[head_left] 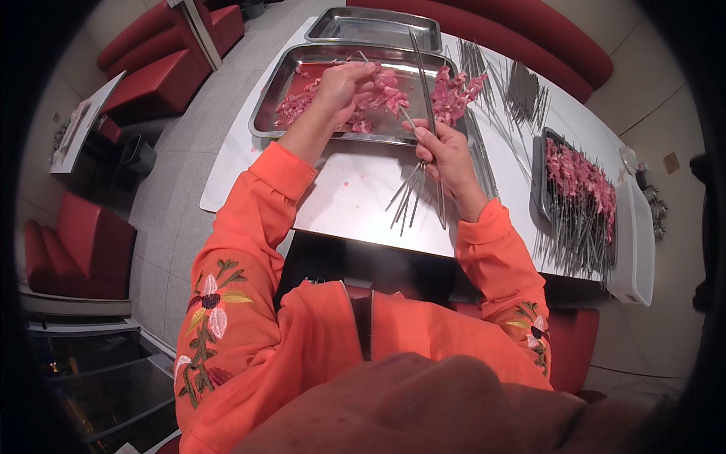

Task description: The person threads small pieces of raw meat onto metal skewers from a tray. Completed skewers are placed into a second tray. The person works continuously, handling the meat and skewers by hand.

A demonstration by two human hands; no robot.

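Observation:
My left hand (342,89) is closed on raw pink meat (389,94) threaded along a metal skewer, above the near side of a steel tray (265,110). Loose meat pieces (296,110) lie in red liquid in that tray. My right hand (448,157) grips several thin metal skewers (408,195), whose lower ends fan out below it. Among them is the skewer that reaches to my left hand. Just beyond my right hand is a cluster of skewered meat (454,94); its skewers' lower part is partly hidden.
An additional steel tray (374,29) stands at the far edge of the white table (352,197). Bare skewers (525,94) lie at the far right. A dark tray (538,178) with many meat skewers sits nearer, beside a white bin (637,250). Red seats (155,79) surround the area.

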